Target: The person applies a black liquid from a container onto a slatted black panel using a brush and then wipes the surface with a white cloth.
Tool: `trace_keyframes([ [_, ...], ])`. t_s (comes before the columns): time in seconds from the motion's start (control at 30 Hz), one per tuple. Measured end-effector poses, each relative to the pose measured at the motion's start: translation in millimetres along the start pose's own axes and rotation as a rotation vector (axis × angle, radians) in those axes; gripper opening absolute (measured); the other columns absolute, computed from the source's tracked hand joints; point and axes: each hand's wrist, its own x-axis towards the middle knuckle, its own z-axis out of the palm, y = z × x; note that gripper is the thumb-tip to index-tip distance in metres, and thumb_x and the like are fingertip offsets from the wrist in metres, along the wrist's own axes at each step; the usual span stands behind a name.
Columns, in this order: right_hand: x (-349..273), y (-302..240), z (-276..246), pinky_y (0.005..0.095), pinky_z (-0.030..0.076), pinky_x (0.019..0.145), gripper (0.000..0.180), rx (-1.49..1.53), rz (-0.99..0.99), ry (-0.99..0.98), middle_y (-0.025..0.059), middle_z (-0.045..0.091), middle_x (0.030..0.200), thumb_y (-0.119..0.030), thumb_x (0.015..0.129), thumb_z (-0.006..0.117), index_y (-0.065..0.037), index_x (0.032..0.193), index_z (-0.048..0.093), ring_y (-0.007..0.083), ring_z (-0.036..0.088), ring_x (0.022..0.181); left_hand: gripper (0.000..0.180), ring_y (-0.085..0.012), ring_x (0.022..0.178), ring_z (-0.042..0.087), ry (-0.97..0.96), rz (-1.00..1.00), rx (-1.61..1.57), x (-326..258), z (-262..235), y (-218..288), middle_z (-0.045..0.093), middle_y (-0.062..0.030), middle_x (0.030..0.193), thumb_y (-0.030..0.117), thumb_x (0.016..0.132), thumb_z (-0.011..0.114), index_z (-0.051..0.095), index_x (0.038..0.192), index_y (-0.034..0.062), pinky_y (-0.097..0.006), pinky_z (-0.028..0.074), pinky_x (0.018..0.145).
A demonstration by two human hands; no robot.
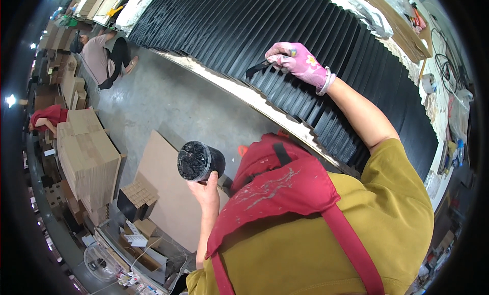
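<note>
Left hand clasps black paint tub; gloved right hand pinches brush on black slats—strokes best kept along each edge.

A long workbench carries overlapping black ribbed panels; flat cardboard sheets lie on the floor.

One head-worn fisheye view looks steeply down, close over the person's shoulder, across the workbench

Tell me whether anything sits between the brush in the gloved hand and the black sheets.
Nothing visible does. The right hand holds the brush with its tip right on the overlapping black sheets. The left hand holds the black pot off to the side.
</note>
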Motion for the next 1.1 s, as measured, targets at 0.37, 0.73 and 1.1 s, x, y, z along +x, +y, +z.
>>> trace_keyframes([
  [0.37, 0.1, -6.5, -3.2, 0.0175, 0.038, 0.054, 0.017, 0.259, 0.027, 0.154, -0.0009, 0.056, 0.074, -0.015, 0.091, 0.054, -0.002, 0.1, 0.059, 0.0034, 0.048, 0.061, 0.067, -0.0235, 0.107, 0.052, 0.025, -0.13, 0.012, 9.2, 4.7, -2.0, 0.053, -0.0138, 0.115, 0.008, 0.066, 0.073, 0.041, 0.124, -0.0016, -0.036, 0.038, 0.096],
  [0.73, 22.9, -25.1, 18.6, 0.0161, 0.038, 0.052, 0.018, 0.199, 0.105, 0.282, -0.0015, 0.056, 0.07, -0.018, 0.091, 0.054, -0.003, 0.098, 0.059, 0.0023, 0.048, 0.057, 0.074, -0.023, 0.115, 0.048, -0.125, -0.143, -0.027, 72.7, -11.0, -24.5, 0.049, -0.0119, 0.121, 0.004, 0.066, 0.075, 0.035, 0.129, 0.0013, -0.036, 0.036, 0.1],
  [1.1, 97.9, -42.6, 71.9, 0.0177, 0.037, 0.053, 0.02, 0.156, 0.036, 0.349, -0.0019, 0.055, 0.069, -0.021, 0.091, 0.055, -0.002, 0.097, 0.058, 0.0032, 0.046, 0.057, 0.075, -0.0207, 0.11, 0.051, -0.253, -0.117, -0.158, 183.7, -75.4, -40.0, 0.051, -0.0112, 0.119, 0.001, 0.068, 0.073, 0.032, 0.131, 0.0006, -0.034, 0.038, 0.098],
])
